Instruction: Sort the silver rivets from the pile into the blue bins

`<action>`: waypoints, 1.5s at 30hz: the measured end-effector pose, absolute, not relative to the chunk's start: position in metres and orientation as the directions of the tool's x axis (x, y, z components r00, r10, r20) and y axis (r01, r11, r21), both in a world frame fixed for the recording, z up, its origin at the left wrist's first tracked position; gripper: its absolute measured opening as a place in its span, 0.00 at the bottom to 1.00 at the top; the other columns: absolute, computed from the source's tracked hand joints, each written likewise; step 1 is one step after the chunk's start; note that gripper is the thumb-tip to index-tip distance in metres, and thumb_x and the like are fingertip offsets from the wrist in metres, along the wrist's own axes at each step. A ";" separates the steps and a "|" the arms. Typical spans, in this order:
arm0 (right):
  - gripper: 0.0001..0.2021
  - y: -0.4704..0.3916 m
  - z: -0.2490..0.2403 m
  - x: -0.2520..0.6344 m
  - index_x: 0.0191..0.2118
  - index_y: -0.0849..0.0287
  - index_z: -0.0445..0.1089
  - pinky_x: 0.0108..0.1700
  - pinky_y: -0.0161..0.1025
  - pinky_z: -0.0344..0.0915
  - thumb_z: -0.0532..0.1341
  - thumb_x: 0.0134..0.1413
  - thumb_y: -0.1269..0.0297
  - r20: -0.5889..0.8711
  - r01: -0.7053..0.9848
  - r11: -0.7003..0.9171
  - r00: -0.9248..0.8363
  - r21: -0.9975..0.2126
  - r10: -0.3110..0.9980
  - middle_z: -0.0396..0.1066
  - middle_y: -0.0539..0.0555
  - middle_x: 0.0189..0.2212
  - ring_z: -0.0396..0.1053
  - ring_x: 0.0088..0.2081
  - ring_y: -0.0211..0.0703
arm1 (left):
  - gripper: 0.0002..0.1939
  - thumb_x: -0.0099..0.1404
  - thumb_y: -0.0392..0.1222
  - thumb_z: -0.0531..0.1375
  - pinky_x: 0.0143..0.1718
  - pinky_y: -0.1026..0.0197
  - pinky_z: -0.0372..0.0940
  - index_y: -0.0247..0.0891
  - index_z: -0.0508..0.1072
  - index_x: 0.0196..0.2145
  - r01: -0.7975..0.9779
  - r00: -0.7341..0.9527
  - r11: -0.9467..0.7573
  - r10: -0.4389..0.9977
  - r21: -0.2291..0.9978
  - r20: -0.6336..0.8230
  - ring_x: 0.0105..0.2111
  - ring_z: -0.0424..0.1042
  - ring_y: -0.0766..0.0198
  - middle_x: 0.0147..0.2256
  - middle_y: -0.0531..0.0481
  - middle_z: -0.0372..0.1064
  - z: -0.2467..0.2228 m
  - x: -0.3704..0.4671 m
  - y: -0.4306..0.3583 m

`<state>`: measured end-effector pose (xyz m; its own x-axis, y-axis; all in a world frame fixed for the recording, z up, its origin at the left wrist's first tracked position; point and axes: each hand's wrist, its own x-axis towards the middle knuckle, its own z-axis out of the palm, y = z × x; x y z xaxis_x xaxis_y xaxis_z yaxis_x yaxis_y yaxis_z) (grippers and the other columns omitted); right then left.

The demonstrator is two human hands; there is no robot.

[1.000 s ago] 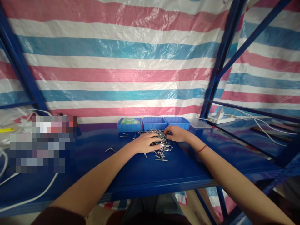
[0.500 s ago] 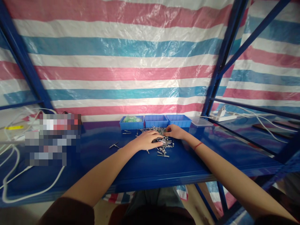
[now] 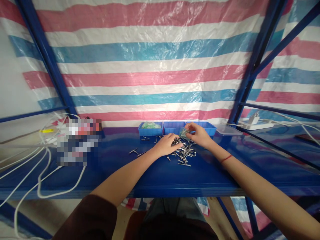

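A heap of silvery pop rivets lies on the blue tabletop in front of the bins. My left hand rests on the left side of the heap, palm down, with fingers curved and thumb apart. At the far side of the heap, my right hand pinches a small, pale green see-through plastic bag. Whether rivets are inside it is hard to make out. Behind the hands stand blue plastic bins; the left bin contains crinkled pale green plastic. The middle bin is partly hidden.
The right bin stands beside a clear flat lid. Farther right is a white power strip with cables. White cables loop over the table's left side near a blurred-out pile. A few stray rivets lie left of the heap.
The view has turned left, so everything appears farther right. My right hand has risen slightly from the heap, and the pale green plastic now shows in its fingers. My left hand stays over the rivets.
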<state>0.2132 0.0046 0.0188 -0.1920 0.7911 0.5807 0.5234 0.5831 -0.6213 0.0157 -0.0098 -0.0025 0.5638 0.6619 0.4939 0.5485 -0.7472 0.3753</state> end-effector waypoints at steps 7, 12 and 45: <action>0.20 -0.003 0.017 0.200 0.38 0.59 0.63 0.40 0.41 0.66 0.66 0.37 0.59 0.453 0.261 0.530 -0.302 -0.807 0.839 0.68 0.51 0.30 0.67 0.33 0.39 | 0.16 0.62 0.45 0.55 0.46 0.56 0.64 0.36 0.68 0.45 0.433 0.362 -0.613 0.790 0.660 0.496 0.42 0.72 0.58 0.41 0.43 0.73 -0.003 0.016 0.005; 0.19 -0.002 0.013 0.200 0.37 0.60 0.66 0.36 0.40 0.66 0.65 0.40 0.55 0.362 0.262 0.453 -0.329 -0.852 0.872 0.69 0.54 0.33 0.68 0.33 0.39 | 0.09 0.60 0.41 0.56 0.41 0.59 0.66 0.36 0.72 0.36 0.416 0.315 -0.620 0.784 0.665 0.534 0.36 0.73 0.60 0.35 0.47 0.75 -0.002 0.013 0.009; 0.10 -0.029 0.021 0.188 0.41 0.56 0.71 0.48 0.47 0.62 0.58 0.53 0.63 0.797 0.502 0.847 -0.434 -0.174 0.421 0.71 0.55 0.41 0.66 0.44 0.46 | 0.20 0.64 0.53 0.50 0.42 0.60 0.65 0.36 0.69 0.44 0.330 0.368 -0.673 0.738 0.663 0.566 0.40 0.70 0.60 0.40 0.47 0.71 0.010 0.016 -0.002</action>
<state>0.1875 -0.0295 0.0205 -0.4339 0.4208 0.7967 0.5015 0.8474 -0.1744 0.0164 -0.0017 0.0096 0.3682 0.7378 0.5657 0.3297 -0.6725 0.6626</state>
